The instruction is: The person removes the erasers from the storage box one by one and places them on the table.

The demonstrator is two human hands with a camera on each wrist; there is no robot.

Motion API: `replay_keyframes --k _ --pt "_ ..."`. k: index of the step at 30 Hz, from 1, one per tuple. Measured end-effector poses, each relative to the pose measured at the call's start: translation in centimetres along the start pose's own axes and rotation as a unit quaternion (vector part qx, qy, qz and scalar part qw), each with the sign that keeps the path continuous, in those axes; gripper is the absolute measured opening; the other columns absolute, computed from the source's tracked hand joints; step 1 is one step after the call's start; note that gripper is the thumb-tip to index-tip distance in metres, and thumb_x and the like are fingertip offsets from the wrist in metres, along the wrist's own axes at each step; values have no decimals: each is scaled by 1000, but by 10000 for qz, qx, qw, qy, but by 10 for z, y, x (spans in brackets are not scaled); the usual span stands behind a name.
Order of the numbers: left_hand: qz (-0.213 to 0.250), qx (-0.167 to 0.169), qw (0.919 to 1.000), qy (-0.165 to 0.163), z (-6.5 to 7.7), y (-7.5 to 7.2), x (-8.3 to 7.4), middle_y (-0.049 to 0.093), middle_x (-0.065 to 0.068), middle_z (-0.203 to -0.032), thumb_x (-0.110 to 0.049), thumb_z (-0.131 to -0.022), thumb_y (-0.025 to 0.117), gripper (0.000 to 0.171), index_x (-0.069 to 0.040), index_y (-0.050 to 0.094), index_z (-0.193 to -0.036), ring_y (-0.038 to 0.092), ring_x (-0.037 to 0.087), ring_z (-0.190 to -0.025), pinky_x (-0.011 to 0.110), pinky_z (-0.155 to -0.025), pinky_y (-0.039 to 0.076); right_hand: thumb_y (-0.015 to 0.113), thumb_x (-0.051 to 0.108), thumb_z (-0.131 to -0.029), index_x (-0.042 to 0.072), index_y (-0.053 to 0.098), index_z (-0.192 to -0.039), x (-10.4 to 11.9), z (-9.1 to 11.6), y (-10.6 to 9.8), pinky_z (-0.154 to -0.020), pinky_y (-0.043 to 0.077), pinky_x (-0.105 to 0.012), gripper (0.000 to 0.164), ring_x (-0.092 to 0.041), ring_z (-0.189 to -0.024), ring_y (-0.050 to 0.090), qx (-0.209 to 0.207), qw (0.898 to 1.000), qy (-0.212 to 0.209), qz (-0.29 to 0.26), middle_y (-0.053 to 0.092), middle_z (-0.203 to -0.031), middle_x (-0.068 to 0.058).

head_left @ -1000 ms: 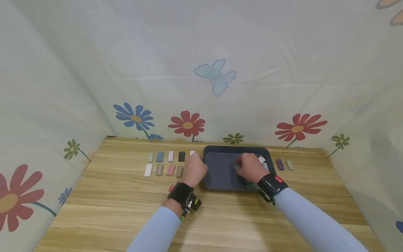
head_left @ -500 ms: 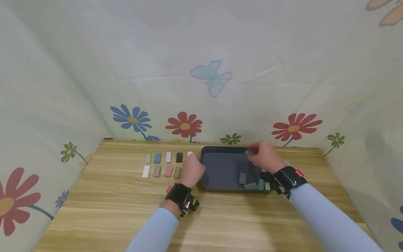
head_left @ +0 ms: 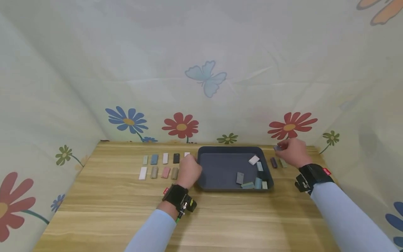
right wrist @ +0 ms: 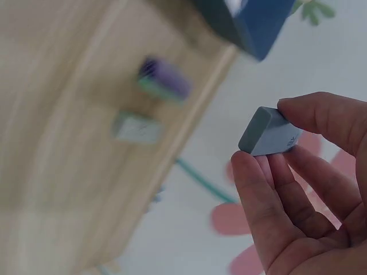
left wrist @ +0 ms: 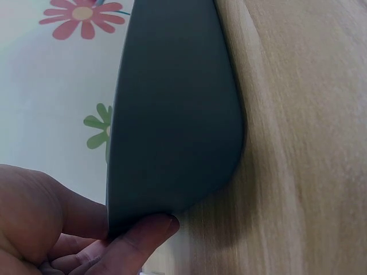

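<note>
In the right wrist view, my right hand (right wrist: pixel 309 183) pinches a grey-blue eraser (right wrist: pixel 269 132) with small print on it between thumb and fingertips. The head view has this right hand (head_left: pixel 294 152) at the table's back right, above a purple eraser (head_left: pixel 274 162) and a pale green one (head_left: pixel 283 163). My left hand (head_left: pixel 189 172) grips the left side of a dark grey tray (head_left: pixel 220 190). Seen from the left wrist, thumb and fingers pinch the tray wall (left wrist: pixel 172 114) near its corner. Inside the tray's right part lie several erasers, including a white one (head_left: pixel 254 160) and a grey one (head_left: pixel 240 178).
Left of the tray, several erasers stand in two rows, among them a blue one (head_left: pixel 154 159), a black one (head_left: pixel 176 158) and a pink one (head_left: pixel 165 172). A flowered cloth (head_left: pixel 151 87) hangs behind the wooden table (head_left: pixel 220 224).
My right hand has lifted the grey-blue eraser out of the tray and carried it right, past the tray's rim. The left hand keeps its grip on the tray.
</note>
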State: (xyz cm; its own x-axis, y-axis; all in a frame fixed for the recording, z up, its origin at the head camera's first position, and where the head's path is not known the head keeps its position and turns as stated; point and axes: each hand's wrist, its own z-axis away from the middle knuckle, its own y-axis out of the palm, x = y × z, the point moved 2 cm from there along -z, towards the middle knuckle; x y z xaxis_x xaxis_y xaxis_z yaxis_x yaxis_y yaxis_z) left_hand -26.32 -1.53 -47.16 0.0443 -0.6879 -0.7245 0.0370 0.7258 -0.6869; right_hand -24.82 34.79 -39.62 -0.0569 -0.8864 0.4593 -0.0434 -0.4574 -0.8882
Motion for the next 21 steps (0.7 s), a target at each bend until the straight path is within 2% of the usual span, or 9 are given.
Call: replay_keyframes --k 5,10,14,21 --pt "10 32 10000 -70 0 0 1 33 -4 -47 0 -76 55 29 -13 44 -52 34 12 -39 26 -35 24 66 21 -82 -8 61 -115 -34 0 6 -67 51 -38 45 -32 -85 59 30 9992 395 -111 64 -103 -26" --pt "24 49 9999 -106 0 0 0 33 -4 -47 -1 -77 55 29 -13 46 -52 35 12 -38 26 -34 25 66 23 -81 -9 62 -111 -61 2 12 -68 48 -41 44 -36 -87 58 -252 9979 573 155 64 -103 -28" --pt "19 -17 10000 -62 0 0 1 32 -4 -47 0 -76 55 29 -13 44 -52 33 12 -38 26 -34 23 67 23 -80 -11 65 -103 -75 3 17 -69 47 -44 41 -39 -86 60 -368 9969 618 327 65 -101 -28" --pt "1 -30 10000 -77 -1 1 0 35 -3 -48 0 -76 56 26 -12 49 -53 35 13 -39 26 -34 25 67 23 -79 -12 64 -106 -91 0 27 -79 45 -52 44 -45 -98 56 -212 9951 882 388 63 -107 -30"
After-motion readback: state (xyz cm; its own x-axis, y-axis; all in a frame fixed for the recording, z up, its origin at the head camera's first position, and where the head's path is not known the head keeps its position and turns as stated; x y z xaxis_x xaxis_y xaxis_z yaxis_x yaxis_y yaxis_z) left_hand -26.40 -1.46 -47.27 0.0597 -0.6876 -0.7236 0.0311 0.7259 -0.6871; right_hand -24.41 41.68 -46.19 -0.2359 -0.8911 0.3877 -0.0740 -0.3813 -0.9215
